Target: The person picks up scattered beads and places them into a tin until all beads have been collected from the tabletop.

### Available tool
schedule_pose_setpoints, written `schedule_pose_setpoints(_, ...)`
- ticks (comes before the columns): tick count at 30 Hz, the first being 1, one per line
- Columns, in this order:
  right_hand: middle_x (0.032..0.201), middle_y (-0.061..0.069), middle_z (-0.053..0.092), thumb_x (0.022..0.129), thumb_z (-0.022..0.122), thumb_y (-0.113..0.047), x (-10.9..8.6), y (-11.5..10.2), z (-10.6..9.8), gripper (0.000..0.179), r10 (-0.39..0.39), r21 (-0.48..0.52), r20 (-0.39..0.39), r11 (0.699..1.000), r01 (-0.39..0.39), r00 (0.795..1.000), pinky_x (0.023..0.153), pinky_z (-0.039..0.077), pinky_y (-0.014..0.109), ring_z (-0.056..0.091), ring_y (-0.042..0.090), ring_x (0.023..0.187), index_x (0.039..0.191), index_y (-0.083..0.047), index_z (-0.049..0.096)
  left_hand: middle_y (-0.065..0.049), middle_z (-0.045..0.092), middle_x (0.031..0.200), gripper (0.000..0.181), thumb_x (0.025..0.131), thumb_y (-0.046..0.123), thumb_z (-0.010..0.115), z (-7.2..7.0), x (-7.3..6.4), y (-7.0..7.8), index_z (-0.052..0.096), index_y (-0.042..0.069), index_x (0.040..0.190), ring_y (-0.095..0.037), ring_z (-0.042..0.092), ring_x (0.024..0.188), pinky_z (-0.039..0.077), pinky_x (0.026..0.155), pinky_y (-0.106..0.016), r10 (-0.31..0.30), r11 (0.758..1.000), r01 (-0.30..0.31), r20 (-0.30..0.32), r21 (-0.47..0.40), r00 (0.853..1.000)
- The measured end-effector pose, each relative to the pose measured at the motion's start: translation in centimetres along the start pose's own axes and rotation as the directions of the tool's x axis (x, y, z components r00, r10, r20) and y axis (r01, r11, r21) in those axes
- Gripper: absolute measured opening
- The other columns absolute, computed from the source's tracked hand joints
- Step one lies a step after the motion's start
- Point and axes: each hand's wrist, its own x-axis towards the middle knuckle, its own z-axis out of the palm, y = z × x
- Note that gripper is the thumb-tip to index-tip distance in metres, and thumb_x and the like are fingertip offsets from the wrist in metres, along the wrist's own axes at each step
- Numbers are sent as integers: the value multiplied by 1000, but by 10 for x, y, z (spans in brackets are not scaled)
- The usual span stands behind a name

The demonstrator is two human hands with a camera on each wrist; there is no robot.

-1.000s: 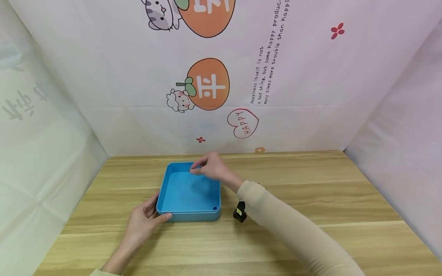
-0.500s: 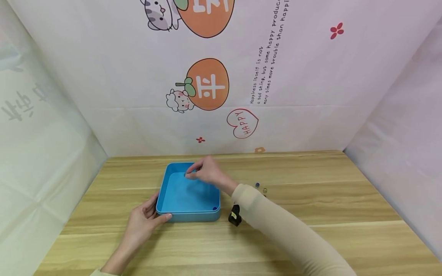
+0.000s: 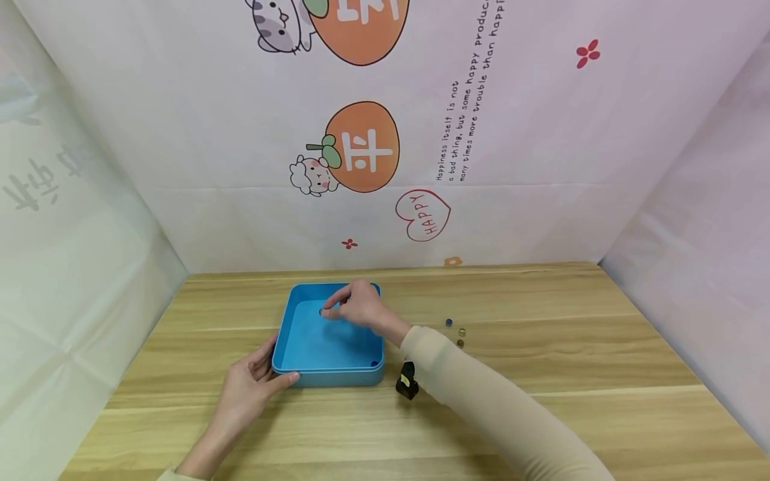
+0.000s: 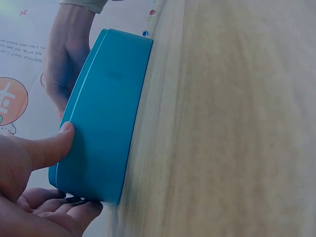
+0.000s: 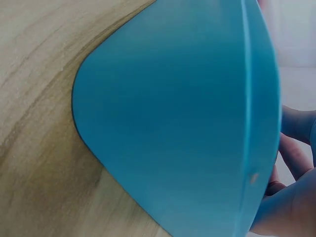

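While the squarish box [image 3: 339, 379] opens upward, left hand [image 3: 248, 386] grips it, right [image 3: 359, 305] a bead [image 3: 321, 312].

Bright blue box [image 3: 337, 379], streaky tan wood table [image 3: 601, 347]!
Inside the box, a dark blue bead [image 3: 374, 364]; right of it, a blue bead [image 3: 448, 323], a yellowish clear bead [image 3: 462, 332], a brown bead [image 3: 460, 343] and a plain beige sleeve [image 3: 499, 401]; behind it, white cloth [image 3: 529, 200] flaunts orange fruits [image 3: 380, 172] and a red-outlined heart [image 3: 424, 215].
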Motion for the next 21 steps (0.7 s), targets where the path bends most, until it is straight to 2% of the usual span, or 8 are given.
schedule_pose_setpoints(6,84,0,66,93,85,-17,-2,-2,-3,13,-6,8,-9,1000,6,1000,60,40,26,54,17,75,104,-9,86,-25,34,164,88,90,6,86,-1,-1,2,35,-7,160,-37,38,148,45,109,-38,-5,1000,5,-5,-4,1000)
schedule_pose_setpoints(10,88,-1,67,93,85,-18,-9,-5,-12,15,-19,21,-22,1000,20,1000,62,41,26,54,18,80,105,-9,85,-26,34,163,88,90,6,86,-1,-1,1,35,-8,160,-39,38,148,45,109,-39,-1,1000,1,-5,-5,1000)
schedule_pose_setpoints(17,92,1,68,94,84,-18,-36,-2,-41,14,-108,57,-23,992,109,994,65,41,29,54,24,82,105,-8,84,-27,34,163,88,90,5,86,-1,-1,0,34,-8,160,-39,38,148,46,109,-40,-6,1000,6,-1,1,1000)
schedule_pose_setpoints(21,90,2,66,95,83,-19,-53,9,-60,14,-113,69,-29,991,115,993,65,39,30,53,26,82,104,-9,85,-28,33,163,88,90,5,86,-1,0,0,34,-8,160,-40,38,147,46,108,-39,-7,1000,7,3,3,1000)
